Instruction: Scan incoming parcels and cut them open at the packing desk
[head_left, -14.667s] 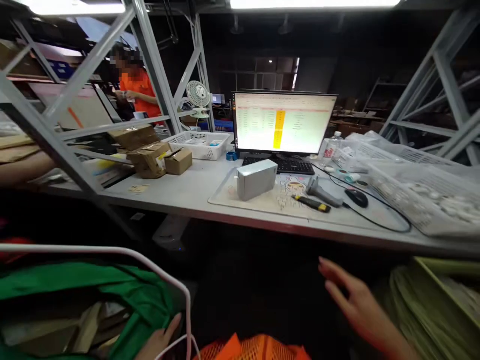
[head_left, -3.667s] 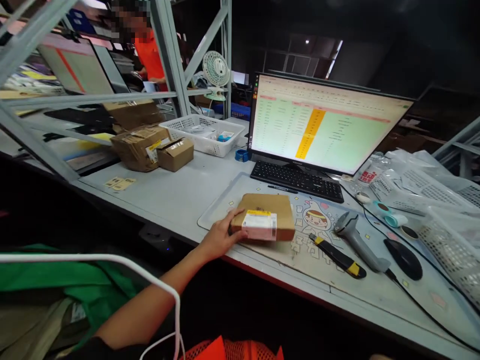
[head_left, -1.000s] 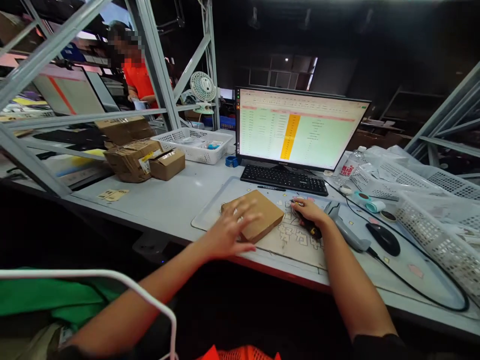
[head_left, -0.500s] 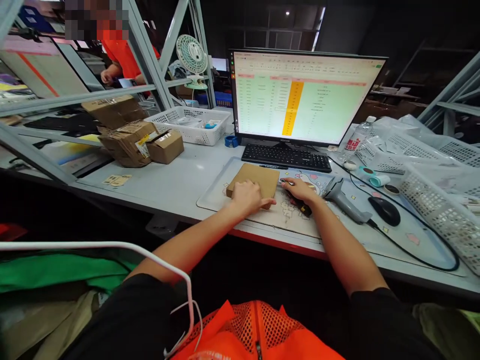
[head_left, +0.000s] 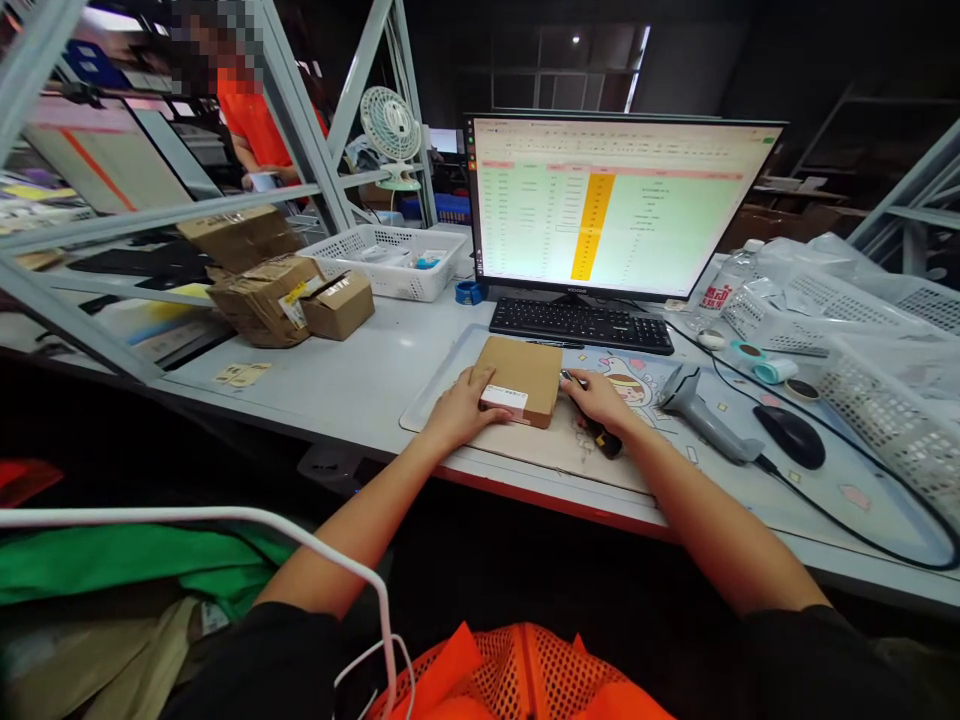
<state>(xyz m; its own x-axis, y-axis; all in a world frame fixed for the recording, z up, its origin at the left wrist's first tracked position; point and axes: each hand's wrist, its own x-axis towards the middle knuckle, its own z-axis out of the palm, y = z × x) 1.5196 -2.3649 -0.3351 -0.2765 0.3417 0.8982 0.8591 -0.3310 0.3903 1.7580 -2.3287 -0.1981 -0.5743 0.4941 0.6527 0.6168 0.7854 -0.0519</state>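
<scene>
A flat brown cardboard box (head_left: pixel 527 372) lies on the printed desk mat (head_left: pixel 517 445), with a white label on the side facing me. My left hand (head_left: pixel 461 408) grips its left front corner, fingers on the top edge and thumb along the front. At the box's right side my right hand (head_left: pixel 598 398) is closed around a black box cutter (head_left: pixel 602 437) with a yellow mark near its end. The cutter's metal tip is close to the box's right edge; whether it touches the cardboard I cannot tell.
Behind the box are a keyboard (head_left: pixel 581 325) and a monitor (head_left: pixel 607 215). On the right lie a barcode scanner (head_left: pixel 709 415), a mouse (head_left: pixel 789 435) and white baskets (head_left: pixel 885 400). Opened cartons (head_left: pixel 266 300) and a white basket (head_left: pixel 390 285) stand left. A co-worker (head_left: pixel 259 125) is beyond the frame.
My left hand has moved from the top of the box to its left front corner. The box's labelled side now shows. The right hand still holds the box cutter beside it.
</scene>
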